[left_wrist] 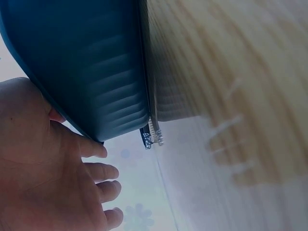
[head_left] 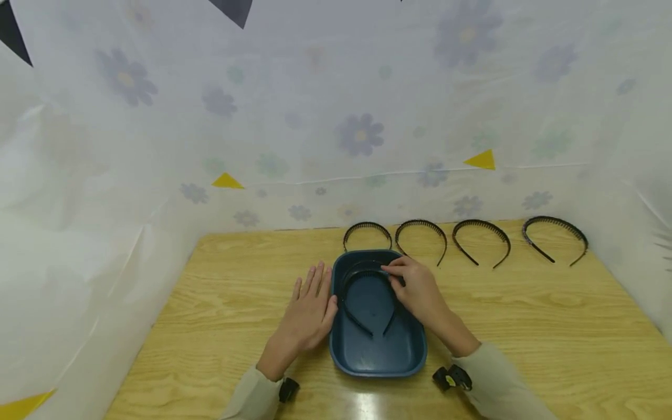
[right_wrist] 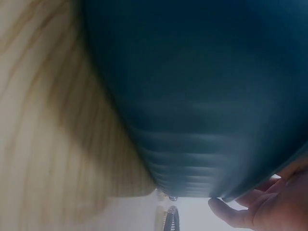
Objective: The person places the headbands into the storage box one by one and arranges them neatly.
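A dark blue plastic tray (head_left: 378,361) stands on the table, and a black toothed headband (head_left: 346,291) lies in it with its ends toward me. Over the tray's right rim reaches my right hand (head_left: 417,291), whose thumb and fingers pinch the headband at the upper right of its curve. A second, fainter arc shows just behind it; I cannot tell whether that is another headband or a shadow. My left hand (head_left: 310,309) rests along the tray's left rim with its fingers straight. In the left wrist view the left hand's fingers (left_wrist: 103,190) extend past the rim.
Along the table's back edge stand several black headbands, among them a rightmost headband (head_left: 556,219) and one partly behind the tray, the leftmost headband (head_left: 367,224). A flower-patterned white sheet (head_left: 294,128) hangs behind and beside the wooden table (head_left: 220,326).
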{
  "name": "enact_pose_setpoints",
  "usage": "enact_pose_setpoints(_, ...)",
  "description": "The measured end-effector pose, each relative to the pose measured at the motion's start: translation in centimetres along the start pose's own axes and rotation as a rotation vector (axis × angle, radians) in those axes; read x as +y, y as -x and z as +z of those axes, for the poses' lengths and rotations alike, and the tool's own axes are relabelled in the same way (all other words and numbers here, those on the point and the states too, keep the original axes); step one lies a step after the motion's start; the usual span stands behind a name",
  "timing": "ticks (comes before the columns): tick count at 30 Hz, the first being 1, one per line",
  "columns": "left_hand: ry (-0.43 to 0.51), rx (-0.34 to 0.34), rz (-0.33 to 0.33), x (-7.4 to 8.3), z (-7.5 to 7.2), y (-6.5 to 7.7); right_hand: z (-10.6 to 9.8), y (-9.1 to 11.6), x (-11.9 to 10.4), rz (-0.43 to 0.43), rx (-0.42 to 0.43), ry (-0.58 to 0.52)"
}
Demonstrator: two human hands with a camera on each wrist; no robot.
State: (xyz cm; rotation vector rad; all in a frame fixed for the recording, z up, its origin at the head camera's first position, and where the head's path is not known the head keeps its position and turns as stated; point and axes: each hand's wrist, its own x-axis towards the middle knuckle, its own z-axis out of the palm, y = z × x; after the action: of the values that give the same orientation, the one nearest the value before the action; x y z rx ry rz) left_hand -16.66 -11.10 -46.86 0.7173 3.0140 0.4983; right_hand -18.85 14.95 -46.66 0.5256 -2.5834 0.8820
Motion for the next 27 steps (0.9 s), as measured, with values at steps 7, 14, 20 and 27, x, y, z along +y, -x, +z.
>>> enact_pose_setpoints(7,0.007,-0.006,-0.005,0.0,0.03,0.09,0.35,-0.01,-0.21,-0.006,-0.002,0.015)
enact_pose_setpoints(14,0.002,0.005,0.004,0.05,0.01,0.06,0.44,0.03,-0.06,-0.048,0.004,0.056)
enact_pose_setpoints(20,0.001,-0.013,-0.002,0.12,-0.19,0.13,0.69,0.03,0.0,-0.05,-0.022,0.067)
enact_pose_setpoints(27,-0.008,-0.013,-0.006,0.09,-0.12,0.06,0.88,-0.03,0.09,-0.078,-0.03,0.087)
